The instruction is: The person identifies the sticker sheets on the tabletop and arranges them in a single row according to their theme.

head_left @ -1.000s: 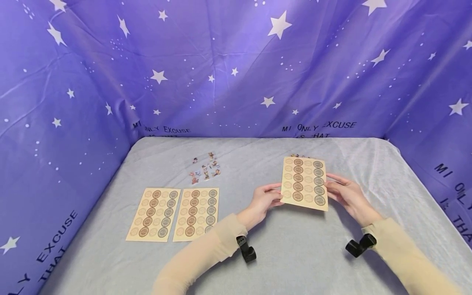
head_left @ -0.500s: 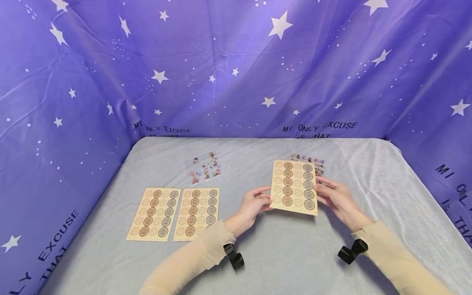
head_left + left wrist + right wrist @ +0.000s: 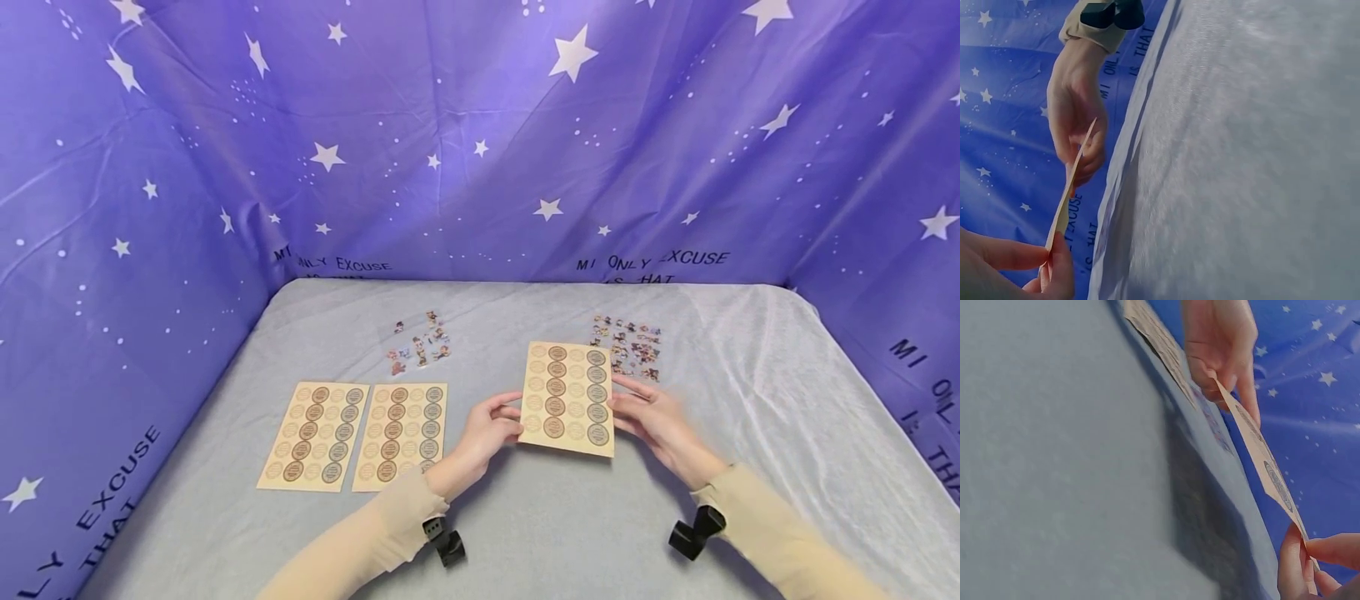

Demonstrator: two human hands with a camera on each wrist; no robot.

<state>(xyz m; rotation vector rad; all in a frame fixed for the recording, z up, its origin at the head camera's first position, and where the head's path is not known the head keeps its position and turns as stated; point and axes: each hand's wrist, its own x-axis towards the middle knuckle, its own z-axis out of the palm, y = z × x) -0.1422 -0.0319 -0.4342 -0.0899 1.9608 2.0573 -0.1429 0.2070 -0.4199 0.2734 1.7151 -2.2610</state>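
Observation:
Between my hands is a cream sticker sheet printed with columns of round labels, some brown, some grey, some faint. My left hand pinches its left edge between thumb and fingers. The right hand grips the opposite edge, fingers partly behind the sheet. Seen nearly edge-on in the right wrist view, the held sheet is raised over the cloth, where a dark shadow falls. Two matching sheets lie side by side on the table: an outer sheet and an inner sheet, whose lower right corner my left sleeve covers.
Small cartoon-figure stickers lie behind the two flat sheets. Another group of cartoon stickers lies at the back right, partly covered by the held sheet. A grey cloth covers the table, and a purple star-patterned curtain surrounds it.
Both hands have moved the held sheet leftward and toward the front of the table. More of the cartoon stickers at the back right now show. The two flat sheets have stayed put.

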